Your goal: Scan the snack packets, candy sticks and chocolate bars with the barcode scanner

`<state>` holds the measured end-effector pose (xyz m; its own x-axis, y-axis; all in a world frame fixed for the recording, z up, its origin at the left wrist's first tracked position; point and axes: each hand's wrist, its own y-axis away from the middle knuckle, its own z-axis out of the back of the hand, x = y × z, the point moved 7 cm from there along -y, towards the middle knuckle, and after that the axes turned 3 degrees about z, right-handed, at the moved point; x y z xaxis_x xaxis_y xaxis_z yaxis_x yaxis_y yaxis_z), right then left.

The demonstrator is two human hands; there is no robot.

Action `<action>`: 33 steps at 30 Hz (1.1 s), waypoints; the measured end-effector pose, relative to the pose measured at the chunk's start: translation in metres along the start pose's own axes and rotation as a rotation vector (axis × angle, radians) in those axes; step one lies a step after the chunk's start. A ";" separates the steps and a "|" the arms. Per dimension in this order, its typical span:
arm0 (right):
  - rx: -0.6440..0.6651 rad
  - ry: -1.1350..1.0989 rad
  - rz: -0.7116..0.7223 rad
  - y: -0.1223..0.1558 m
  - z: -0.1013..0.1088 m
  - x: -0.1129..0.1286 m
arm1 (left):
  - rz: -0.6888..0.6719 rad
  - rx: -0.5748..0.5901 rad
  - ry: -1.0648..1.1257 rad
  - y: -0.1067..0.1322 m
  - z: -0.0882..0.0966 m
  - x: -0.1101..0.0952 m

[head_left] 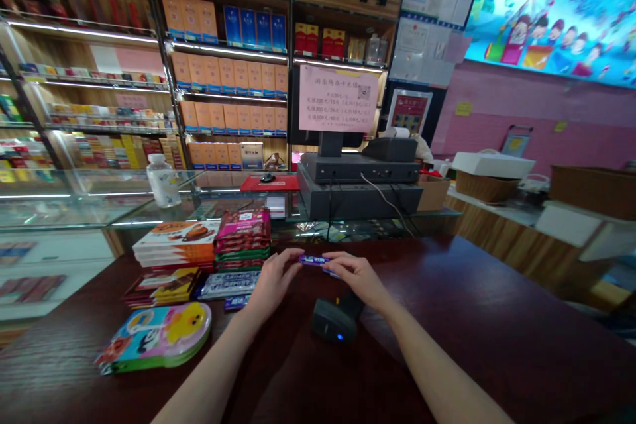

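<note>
Barcode scanner (pixel 330 320) — near the purple bar (pixel 314 260)

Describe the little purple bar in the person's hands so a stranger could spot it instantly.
On the dark red counter, find the black barcode scanner. Just beyond it, between the person's left hand and right hand, is the small purple wrapped bar, the only item held up.

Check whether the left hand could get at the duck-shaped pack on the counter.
Probably yes. The left hand shares the purple-wrapped bar with the right hand, so it would need to let go, but the duck-shaped pack lies close by on the dark wood counter, with nothing standing between them.
</note>
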<state>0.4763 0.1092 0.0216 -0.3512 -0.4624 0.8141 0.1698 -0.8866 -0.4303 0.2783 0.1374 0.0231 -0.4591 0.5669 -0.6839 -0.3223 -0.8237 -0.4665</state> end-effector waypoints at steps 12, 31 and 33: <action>-0.010 -0.313 0.028 -0.027 -0.027 0.007 | 0.222 -0.118 0.140 0.018 0.026 0.021; -0.088 -0.327 -0.058 -0.013 -0.031 -0.005 | 0.209 -0.140 0.103 0.024 0.025 0.017; -0.101 -0.331 -0.061 -0.011 -0.031 -0.007 | 0.189 -0.148 0.117 0.026 0.027 0.014</action>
<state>0.4480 0.1230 0.0085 -0.0377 -0.4021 0.9148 0.0596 -0.9147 -0.3996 0.2417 0.1245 0.0165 -0.3976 0.4057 -0.8230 -0.1112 -0.9116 -0.3957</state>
